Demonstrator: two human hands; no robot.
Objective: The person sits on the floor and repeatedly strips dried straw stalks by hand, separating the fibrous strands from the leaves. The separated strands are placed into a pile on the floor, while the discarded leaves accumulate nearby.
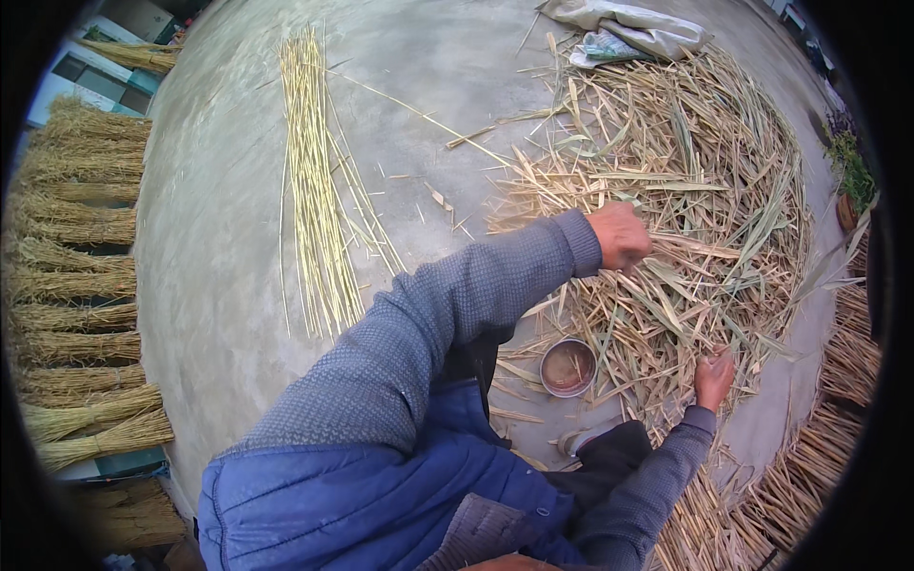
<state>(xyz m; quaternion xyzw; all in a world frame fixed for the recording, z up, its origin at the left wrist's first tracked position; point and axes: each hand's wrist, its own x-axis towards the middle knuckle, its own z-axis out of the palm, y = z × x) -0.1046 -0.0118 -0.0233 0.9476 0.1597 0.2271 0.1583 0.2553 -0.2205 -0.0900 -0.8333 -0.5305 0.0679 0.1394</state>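
My left hand (621, 236) is closed in a fist above a wide heap of dry, pale brown and greenish leaf husks (700, 205). What it holds, if anything, is hidden behind the knuckles. Lower and to the right, my right hand (714, 379) is closed at the heap's near edge, its fingers bent in among the husks; whatever they grip cannot be made out. Between my arms a small round metal bowl (568, 368) stands on the floor against the husks. To the left lies a long loose bundle of thin, peeled yellow-green stalks (319, 190), a few strays fanning out beside it.
Tied sheaves of dry stalks (81, 219) are lined up along the left side. Cut stalks (819, 457) lie piled at the lower right. A pale sack (638, 29) rests on the heap's far end. A green plant (850, 162) stands at the right edge of the concrete floor (209, 171).
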